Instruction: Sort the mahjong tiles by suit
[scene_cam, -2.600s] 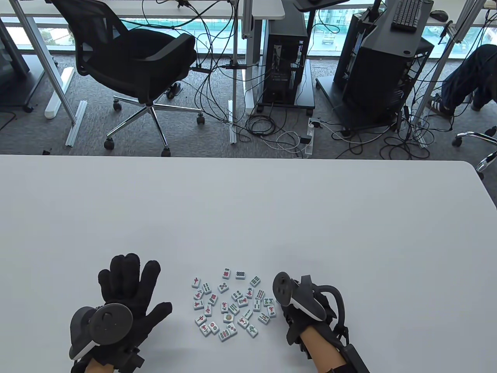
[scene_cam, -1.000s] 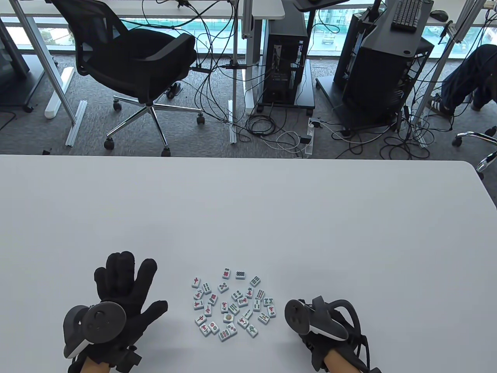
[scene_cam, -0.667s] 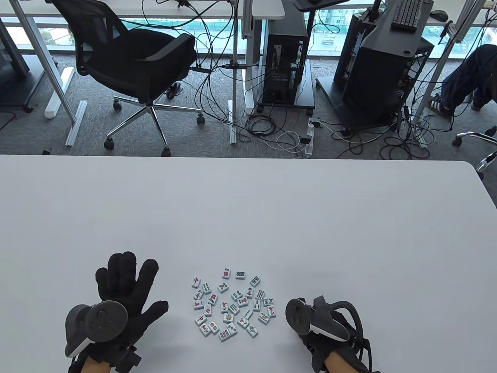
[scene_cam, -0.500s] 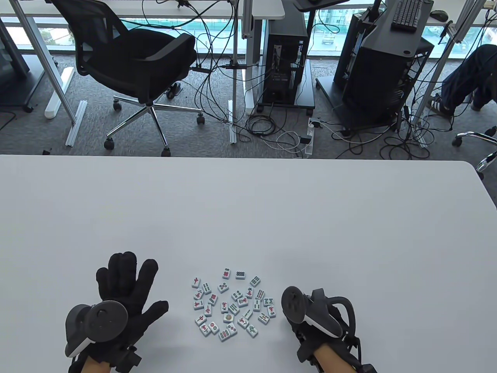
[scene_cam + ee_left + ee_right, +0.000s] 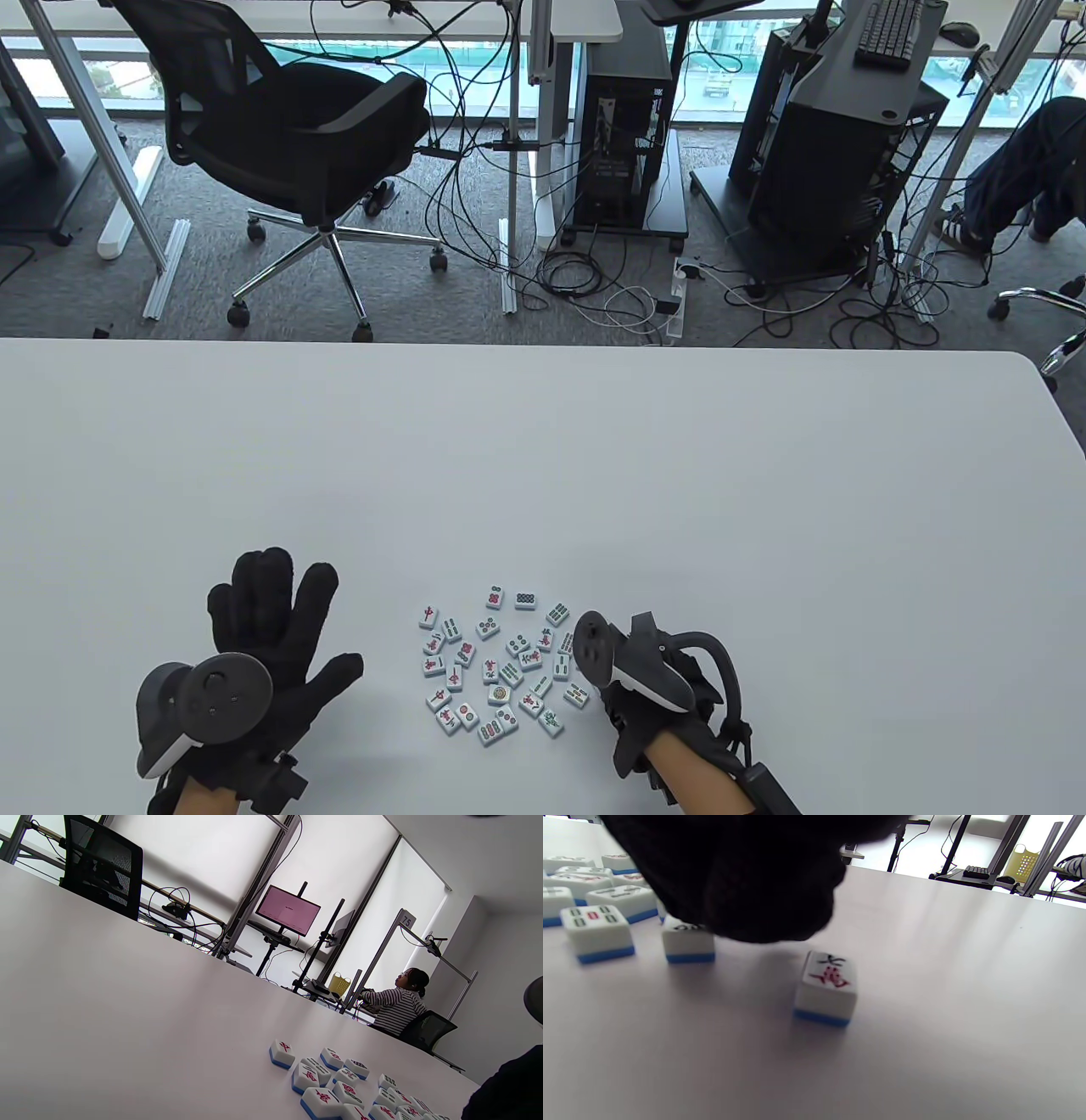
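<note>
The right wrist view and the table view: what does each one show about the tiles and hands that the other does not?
Only the right wrist view shows the tiles' blue bases and a character tile standing apart on the near side, with gloved fingers hanging over the tiles. Only the table view shows the whole cluster, the left hand spread flat beside it, and the right hand at its right edge. Both show face-up mahjong tiles on the white table.

Your left hand (image 5: 270, 624) lies flat, fingers spread, lower left; your right hand (image 5: 653, 688) overlaps the tile cluster (image 5: 501, 666), lower centre.
</note>
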A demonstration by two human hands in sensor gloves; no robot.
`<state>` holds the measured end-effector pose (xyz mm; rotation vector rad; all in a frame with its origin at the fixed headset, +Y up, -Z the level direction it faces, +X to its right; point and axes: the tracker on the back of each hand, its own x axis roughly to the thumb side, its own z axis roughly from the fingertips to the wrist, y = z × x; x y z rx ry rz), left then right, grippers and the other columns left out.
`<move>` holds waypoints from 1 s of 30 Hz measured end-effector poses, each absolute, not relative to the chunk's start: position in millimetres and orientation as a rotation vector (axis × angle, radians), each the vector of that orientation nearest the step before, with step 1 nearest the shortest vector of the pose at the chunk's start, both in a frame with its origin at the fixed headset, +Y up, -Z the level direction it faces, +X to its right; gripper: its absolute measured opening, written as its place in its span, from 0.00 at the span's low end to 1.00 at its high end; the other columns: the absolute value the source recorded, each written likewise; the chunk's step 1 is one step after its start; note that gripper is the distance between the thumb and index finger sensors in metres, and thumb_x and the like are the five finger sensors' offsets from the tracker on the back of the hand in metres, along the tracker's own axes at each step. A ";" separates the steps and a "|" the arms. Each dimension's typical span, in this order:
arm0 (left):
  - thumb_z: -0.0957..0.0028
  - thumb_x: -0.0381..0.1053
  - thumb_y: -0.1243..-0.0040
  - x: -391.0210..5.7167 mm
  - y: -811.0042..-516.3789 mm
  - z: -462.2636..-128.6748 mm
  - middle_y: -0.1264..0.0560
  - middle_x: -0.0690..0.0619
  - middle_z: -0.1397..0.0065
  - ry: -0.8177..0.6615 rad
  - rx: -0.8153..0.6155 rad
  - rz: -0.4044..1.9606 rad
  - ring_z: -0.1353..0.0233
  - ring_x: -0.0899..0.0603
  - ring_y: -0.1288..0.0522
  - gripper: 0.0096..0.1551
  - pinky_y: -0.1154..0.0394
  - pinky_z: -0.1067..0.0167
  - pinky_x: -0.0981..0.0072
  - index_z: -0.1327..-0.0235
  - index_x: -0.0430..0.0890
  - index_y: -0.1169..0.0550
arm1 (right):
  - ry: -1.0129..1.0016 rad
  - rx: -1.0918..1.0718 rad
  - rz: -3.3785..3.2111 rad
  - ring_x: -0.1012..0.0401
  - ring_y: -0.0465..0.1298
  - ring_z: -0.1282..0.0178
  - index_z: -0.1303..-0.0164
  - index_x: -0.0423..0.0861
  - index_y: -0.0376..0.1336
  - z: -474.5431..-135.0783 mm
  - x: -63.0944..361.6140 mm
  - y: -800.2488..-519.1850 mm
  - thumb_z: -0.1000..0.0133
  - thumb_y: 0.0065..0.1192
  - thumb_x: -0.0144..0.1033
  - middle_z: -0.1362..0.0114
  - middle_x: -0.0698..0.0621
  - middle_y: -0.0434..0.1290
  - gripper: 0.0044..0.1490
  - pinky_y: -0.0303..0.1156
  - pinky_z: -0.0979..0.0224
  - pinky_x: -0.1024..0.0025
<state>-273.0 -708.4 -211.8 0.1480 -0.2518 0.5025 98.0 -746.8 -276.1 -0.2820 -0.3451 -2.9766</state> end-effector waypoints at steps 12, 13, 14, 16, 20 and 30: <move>0.52 0.80 0.57 -271.9 -709.7 -212.2 0.81 0.66 0.23 -0.259 0.119 0.501 0.18 0.49 0.83 0.51 0.80 0.28 0.41 0.25 0.70 0.65 | -0.321 -0.526 -2.826 0.65 0.75 0.86 0.41 0.38 0.71 -262.1 75.7 -753.2 0.50 0.70 0.42 0.71 0.51 0.81 0.31 0.73 0.82 0.76; 0.52 0.80 0.57 -271.8 -709.5 -212.2 0.81 0.67 0.23 -0.259 0.120 0.501 0.18 0.49 0.83 0.51 0.80 0.28 0.41 0.25 0.70 0.65 | -0.287 -0.543 -2.810 0.64 0.75 0.85 0.40 0.39 0.71 -260.2 76.6 -753.0 0.50 0.71 0.40 0.69 0.50 0.81 0.31 0.74 0.81 0.75; 0.52 0.80 0.57 -271.9 -709.5 -212.2 0.81 0.67 0.23 -0.260 0.122 0.502 0.18 0.49 0.83 0.51 0.80 0.28 0.41 0.25 0.70 0.65 | -0.263 -0.605 -2.788 0.63 0.76 0.83 0.39 0.39 0.71 -258.4 78.7 -753.2 0.51 0.71 0.38 0.68 0.49 0.82 0.31 0.74 0.79 0.74; 0.52 0.80 0.57 -272.0 -708.9 -212.1 0.81 0.67 0.23 -0.262 0.123 0.506 0.18 0.49 0.83 0.51 0.80 0.28 0.41 0.25 0.70 0.65 | -0.238 -0.643 -2.785 0.63 0.76 0.82 0.38 0.38 0.69 -258.0 85.0 -752.0 0.51 0.71 0.38 0.66 0.49 0.82 0.33 0.75 0.78 0.74; 0.52 0.80 0.57 -272.4 -708.5 -212.2 0.81 0.66 0.23 -0.265 0.123 0.515 0.18 0.49 0.82 0.51 0.80 0.27 0.41 0.25 0.70 0.65 | -0.199 -0.518 -2.917 0.65 0.75 0.85 0.44 0.35 0.72 -261.9 94.9 -744.2 0.51 0.69 0.46 0.70 0.50 0.82 0.33 0.74 0.82 0.76; 0.52 0.80 0.58 -272.0 -710.2 -212.6 0.81 0.66 0.23 -0.267 0.115 0.510 0.18 0.49 0.82 0.51 0.80 0.27 0.41 0.24 0.70 0.65 | -0.361 -0.370 -2.968 0.66 0.75 0.87 0.50 0.35 0.74 -270.5 86.8 -751.4 0.49 0.67 0.49 0.72 0.51 0.81 0.32 0.74 0.83 0.77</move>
